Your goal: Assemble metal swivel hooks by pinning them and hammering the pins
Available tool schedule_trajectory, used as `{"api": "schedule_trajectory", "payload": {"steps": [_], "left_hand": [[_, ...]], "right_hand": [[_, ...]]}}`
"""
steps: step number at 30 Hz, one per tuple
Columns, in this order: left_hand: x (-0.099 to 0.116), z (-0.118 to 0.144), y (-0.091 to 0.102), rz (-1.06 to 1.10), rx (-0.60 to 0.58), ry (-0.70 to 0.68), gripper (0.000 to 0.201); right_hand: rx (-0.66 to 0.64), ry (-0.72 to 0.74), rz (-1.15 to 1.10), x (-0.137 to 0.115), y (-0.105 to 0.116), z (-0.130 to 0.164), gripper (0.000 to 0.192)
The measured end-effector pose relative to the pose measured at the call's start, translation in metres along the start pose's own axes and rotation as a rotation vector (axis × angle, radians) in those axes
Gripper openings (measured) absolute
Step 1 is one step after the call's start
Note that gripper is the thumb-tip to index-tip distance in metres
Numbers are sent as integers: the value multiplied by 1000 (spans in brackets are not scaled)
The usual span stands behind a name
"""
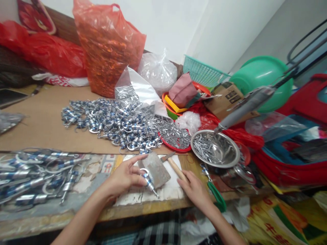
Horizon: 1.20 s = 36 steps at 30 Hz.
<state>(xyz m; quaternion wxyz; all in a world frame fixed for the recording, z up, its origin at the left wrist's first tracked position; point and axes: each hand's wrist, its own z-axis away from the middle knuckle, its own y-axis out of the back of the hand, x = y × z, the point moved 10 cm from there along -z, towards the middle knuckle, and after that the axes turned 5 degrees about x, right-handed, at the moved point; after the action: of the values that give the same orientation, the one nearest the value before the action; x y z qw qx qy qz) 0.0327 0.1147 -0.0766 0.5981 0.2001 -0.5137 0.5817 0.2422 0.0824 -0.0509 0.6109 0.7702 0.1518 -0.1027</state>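
**Workbench state: clip held at the block, hammer handle under the right hand**

The near edge of the worn wooden bench (pixel 143 209) runs across the lower view; both forearms cross it. Bare working room is limited to the pale, scuffed paper sheet (pixel 168 190) between the hands.

The left hand (pixel 125 177) pinches a small silver metal clip with blue collar and ring end (pixel 149 180) between thumb and fingers, index finger extended above it. The clip lies against the left face of a grey, rough-surfaced wedge-shaped block (pixel 158 172), its pin end pointing toward the bench edge.

The right hand (pixel 195 190) rests on the light wooden handle of a small hammer (pixel 176 168), fingers curled loosely over the handle end; whether the grip is fully closed cannot be told. The hammer head lies just beyond the block. A green plastic-handled tool (pixel 217 197) lies just right of this hand.

On the left, a loose pile of finished clips (pixel 35 177) occupies the bench up to its edge. Further back, a round polished steel bowl of small pins (pixel 216 149) stands beside a red shallow tray of metal parts (pixel 175 137). A larger heap of blue-and-silver clips (pixel 109 122) spreads over brown cardboard (pixel 38 126), which stays open to the left. At the wall stand an orange translucent plastic bag (pixel 107 47) and a green plastic basin (pixel 263 80).
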Motion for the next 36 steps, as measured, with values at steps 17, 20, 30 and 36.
{"api": "schedule_trajectory", "payload": {"steps": [17,20,30,36], "left_hand": [[4,3,-2,-13,4,-21,90],[6,2,-2,-22,-10,-36,90],[10,10,14,-283,161,-178,17],[31,15,10,-425,237,-395,10]], "right_hand": [[31,313,-114,-92,45,41,50],[37,285,-173,-88,41,47,49],[89,-97,-333,-2,19,15,37],[-77,7,10,0,2,-34,29]]}}
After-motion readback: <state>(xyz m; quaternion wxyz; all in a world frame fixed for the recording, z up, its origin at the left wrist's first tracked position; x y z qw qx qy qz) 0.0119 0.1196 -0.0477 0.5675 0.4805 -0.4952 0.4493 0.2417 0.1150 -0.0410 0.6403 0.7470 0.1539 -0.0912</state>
